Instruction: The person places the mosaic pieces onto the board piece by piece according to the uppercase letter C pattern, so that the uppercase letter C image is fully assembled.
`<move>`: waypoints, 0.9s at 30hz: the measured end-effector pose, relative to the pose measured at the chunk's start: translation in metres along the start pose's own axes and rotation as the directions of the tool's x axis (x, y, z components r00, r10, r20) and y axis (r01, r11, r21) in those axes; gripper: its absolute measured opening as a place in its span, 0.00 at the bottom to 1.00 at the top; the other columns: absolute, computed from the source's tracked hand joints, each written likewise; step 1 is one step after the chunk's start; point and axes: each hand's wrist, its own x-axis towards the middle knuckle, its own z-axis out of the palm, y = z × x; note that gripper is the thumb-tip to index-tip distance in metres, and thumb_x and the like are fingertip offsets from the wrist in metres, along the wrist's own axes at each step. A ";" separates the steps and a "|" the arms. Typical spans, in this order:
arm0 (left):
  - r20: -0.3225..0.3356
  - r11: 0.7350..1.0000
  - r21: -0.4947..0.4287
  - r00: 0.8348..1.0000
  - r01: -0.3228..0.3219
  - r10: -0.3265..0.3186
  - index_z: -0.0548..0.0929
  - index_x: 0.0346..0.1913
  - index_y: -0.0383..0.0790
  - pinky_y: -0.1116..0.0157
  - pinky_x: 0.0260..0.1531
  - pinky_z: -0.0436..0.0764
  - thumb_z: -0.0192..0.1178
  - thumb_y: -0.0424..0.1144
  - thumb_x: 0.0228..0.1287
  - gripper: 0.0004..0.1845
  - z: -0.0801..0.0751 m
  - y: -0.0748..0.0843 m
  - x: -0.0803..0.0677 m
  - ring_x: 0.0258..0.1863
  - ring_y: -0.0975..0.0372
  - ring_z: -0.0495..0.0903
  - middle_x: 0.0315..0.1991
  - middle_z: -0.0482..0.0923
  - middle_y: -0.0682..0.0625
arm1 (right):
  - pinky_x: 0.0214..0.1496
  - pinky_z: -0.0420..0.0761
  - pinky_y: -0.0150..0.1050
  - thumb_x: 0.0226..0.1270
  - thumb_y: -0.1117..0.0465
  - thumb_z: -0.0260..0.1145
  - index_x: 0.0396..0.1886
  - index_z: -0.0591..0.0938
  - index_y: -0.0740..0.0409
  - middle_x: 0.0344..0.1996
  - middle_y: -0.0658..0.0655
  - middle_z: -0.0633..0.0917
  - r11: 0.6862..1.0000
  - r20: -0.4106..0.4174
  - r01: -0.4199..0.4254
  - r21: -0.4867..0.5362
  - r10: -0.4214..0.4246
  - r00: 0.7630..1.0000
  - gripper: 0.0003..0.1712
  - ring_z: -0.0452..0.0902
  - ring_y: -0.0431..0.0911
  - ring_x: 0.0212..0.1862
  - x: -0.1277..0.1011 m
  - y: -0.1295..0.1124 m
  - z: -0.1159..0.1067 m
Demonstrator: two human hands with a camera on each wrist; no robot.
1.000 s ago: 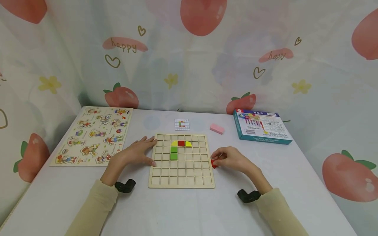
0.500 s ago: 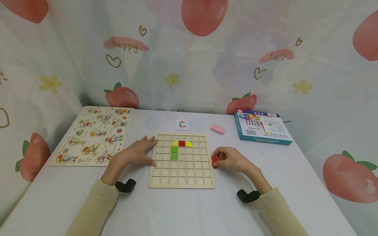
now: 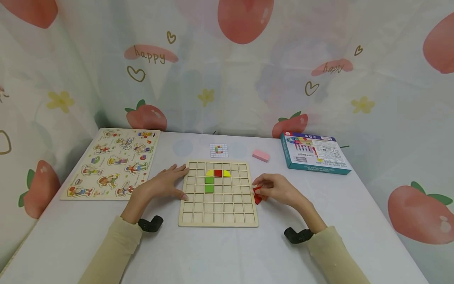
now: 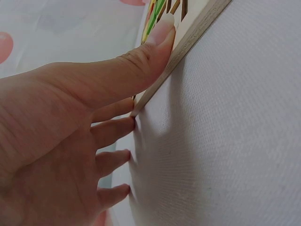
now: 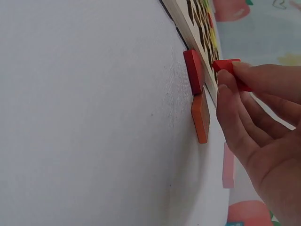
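Observation:
A pale wooden grid board point(image 3: 228, 217) lies flat on the table, with green squares point(image 3: 209, 184), a red square point(image 3: 218, 172) and two yellow rounded pieces set in its cells. At its left edge rests my left hand point(image 3: 164, 184), thumb point(image 4: 157, 40) on the rim and other fingers spread. Just off the right edge, my right hand point(image 3: 276, 191) pinches a small red block point(image 5: 228, 65) between thumb and fingertips, above the tabletop. Beneath it on the cloth are another red block point(image 5: 193, 72) and an orange block point(image 5: 201, 117), end to end.
Behind the board are a small pattern card point(image 3: 218, 150) and a pink block point(image 3: 261, 155). A wooden picture puzzle point(image 3: 110, 163) lies at the left. At the back right is a teal-edged box point(image 3: 315, 153). Patterned curtains point(image 3: 227, 79) enclose the table's back and sides.
My right fingers have raised a red block slightly, and another red block and an orange one now show below it. My left hand and the board have stayed in place.

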 end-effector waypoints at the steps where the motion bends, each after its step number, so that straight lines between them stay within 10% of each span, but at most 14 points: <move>1: -0.001 1.000 0.003 1.000 0.000 0.000 0.60 0.80 0.37 0.36 0.79 0.43 0.76 0.53 0.56 0.54 0.000 0.000 0.000 0.82 0.38 0.41 0.83 0.50 0.39 | 0.38 0.87 0.37 0.70 0.66 0.67 0.53 0.85 0.61 0.35 0.56 0.85 1.000 0.006 0.004 0.014 -0.004 1.000 0.14 0.82 0.48 0.33 0.000 -0.001 0.001; 15: -0.002 1.000 -0.006 1.000 0.009 -0.009 0.60 0.80 0.38 0.38 0.80 0.43 0.77 0.52 0.56 0.54 0.001 0.000 0.000 0.83 0.39 0.40 0.83 0.49 0.40 | 0.30 0.77 0.33 0.67 0.58 0.72 0.45 0.89 0.54 0.37 0.53 0.89 0.999 0.049 0.045 0.024 -0.046 0.998 0.09 0.80 0.48 0.36 0.013 -0.020 0.019; 27: 0.004 1.000 0.011 1.000 0.010 -0.010 0.59 0.81 0.38 0.38 0.80 0.43 0.76 0.53 0.56 0.54 0.001 -0.001 0.001 0.83 0.39 0.40 0.83 0.49 0.40 | 0.43 0.83 0.34 0.66 0.62 0.73 0.44 0.90 0.54 0.38 0.51 0.90 0.993 0.073 0.102 0.061 -0.107 0.992 0.08 0.83 0.44 0.38 0.027 -0.034 0.038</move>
